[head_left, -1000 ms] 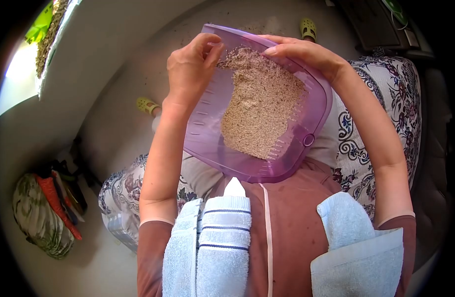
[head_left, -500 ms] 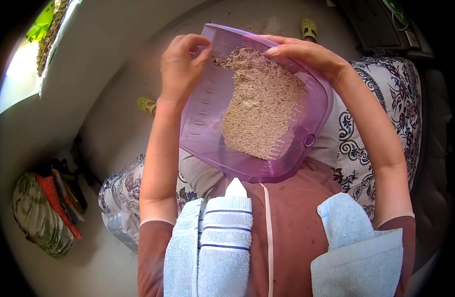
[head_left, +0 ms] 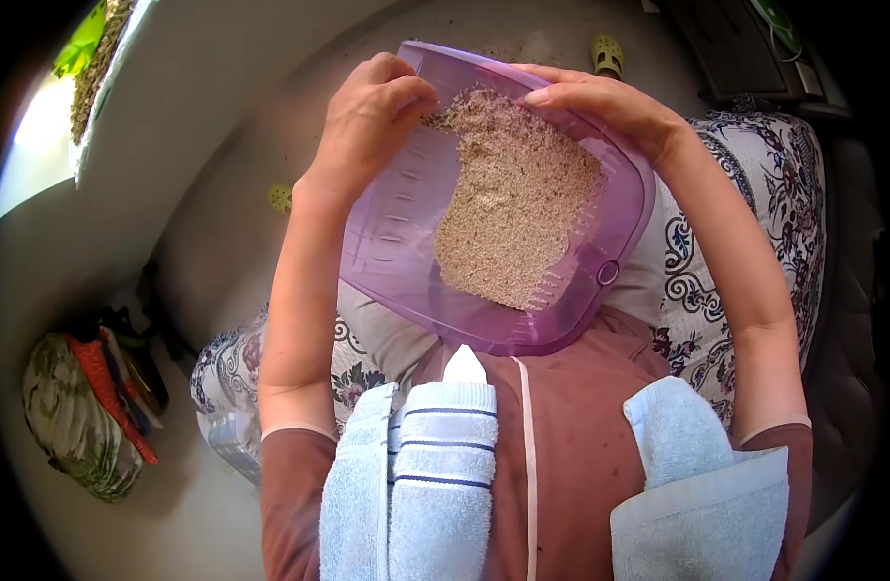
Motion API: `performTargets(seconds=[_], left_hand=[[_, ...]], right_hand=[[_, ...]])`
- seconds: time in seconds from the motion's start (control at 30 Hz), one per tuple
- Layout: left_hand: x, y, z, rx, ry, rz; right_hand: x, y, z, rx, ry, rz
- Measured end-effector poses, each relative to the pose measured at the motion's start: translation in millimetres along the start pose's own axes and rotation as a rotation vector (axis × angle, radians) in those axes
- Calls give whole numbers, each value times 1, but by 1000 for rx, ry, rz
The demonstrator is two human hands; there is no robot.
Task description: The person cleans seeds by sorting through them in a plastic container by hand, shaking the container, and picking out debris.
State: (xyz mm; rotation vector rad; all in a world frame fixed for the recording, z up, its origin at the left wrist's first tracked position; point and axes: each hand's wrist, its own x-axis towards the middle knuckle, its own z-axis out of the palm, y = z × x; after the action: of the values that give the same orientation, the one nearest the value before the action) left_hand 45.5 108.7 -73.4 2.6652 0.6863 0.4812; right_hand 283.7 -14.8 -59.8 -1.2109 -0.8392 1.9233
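Note:
A translucent purple tray [head_left: 392,276] rests tilted across my lap, its near edge against my shirt. Small beige grains [head_left: 517,213], mixed with darker bits, cover much of its bottom and lie toward the right side. My right hand [head_left: 604,108] grips the far right rim, thumb on the inner side and fingers over the outer edge. Over the far left part of the tray, my left hand [head_left: 379,114] has its thumb and fingers pinched together beside the edge of the grains. Whatever sits between those fingertips is too small to make out.
Patterned fabric [head_left: 745,194] covers the seat beneath me. Yellow-green clogs [head_left: 607,55] show on the floor ahead. A camouflage bag [head_left: 72,416] lies at lower left. Light blue towels [head_left: 445,484] hang over my chest. A dark cabinet [head_left: 745,48] stands at upper right.
My left hand has shifted right and inward over the tray, closer to the grains, with its fingers more curled. The tray has moved very slightly; my right hand keeps its grip.

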Motion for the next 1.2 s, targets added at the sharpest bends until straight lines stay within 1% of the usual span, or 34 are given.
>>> performTargets(seconds=[0.17,0.27,0.33,0.37,0.47,0.5,0.53,0.6,0.7,0.8,0.9,1.0,1.1,1.2], left_hand=[[-5,-8,-2,28,38,111],[-12,-11,-9,91,32,65],[-24,-36,-11,454,46,-88],[-31,-43,-12,568,5,-265],[-28,-13,-19,255,215,-165],[-28,-5,-15,35,173,-218],[-25,4,-14,-38,120,-195],[-25,8,-3,-15,88,-147],[-25,9,3,-37,92,-154],[-20,12,-1,34,55,-103],[-15,12,-2,129,33,36],[-10,5,-1,152,-17,156],[-12,8,-3,70,-5,74],[-19,2,-5,-231,53,-99]], right_hand=[[-3,-6,0,-50,-1,19],[3,5,-4,-11,23,-1],[-3,-3,0,-57,36,-3],[-6,-5,1,-81,43,-5],[-5,-4,-1,-68,46,-2],[-3,-2,0,-40,40,2],[-1,0,1,-14,32,3],[-1,-2,2,-7,29,7],[-5,-5,2,-33,32,17],[-4,-4,1,-7,19,11],[-2,-1,0,8,29,8],[-4,-2,-1,-2,23,10],[-7,-3,-1,12,30,3],[-8,-2,-2,29,21,-11]])
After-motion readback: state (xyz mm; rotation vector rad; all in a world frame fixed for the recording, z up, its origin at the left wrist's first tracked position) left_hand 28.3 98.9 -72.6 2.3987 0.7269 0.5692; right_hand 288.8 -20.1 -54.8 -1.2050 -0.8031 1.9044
